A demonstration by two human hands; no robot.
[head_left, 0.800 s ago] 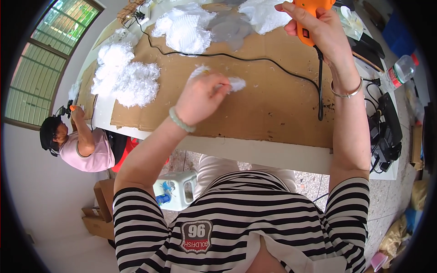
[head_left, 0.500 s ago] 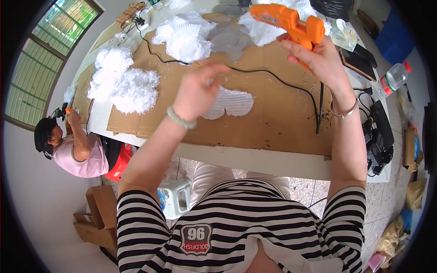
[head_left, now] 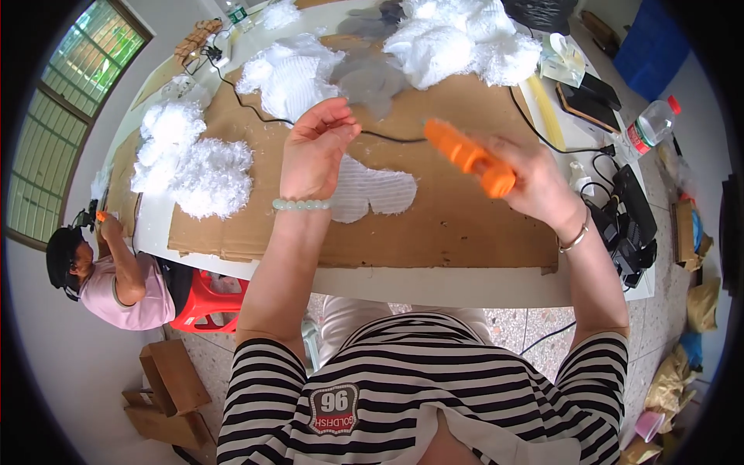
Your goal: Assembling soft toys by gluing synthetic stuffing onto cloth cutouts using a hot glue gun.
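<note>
Right hand (head_left: 535,174): closed around one orange plastic glue gun (head_left: 469,155), motion-blurred.
Left hand (head_left: 316,151): thumb and fingertips drawn close; cannot tell whether they pinch anything.
White ribbed fabric piece (head_left: 380,190): one, lobed, notched, flat on the brown cardboard sheet (head_left: 372,244), near the left hand.
Wrists: one pale-green round-bead bracelet (head_left: 301,204), one smooth silvery metal bangle (head_left: 576,235).

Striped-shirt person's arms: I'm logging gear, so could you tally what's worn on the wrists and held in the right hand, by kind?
Pale beaded bracelet: 1
Silver-coloured bangle: 1
Orange glue gun in the right hand: 1
Total: 3
</note>
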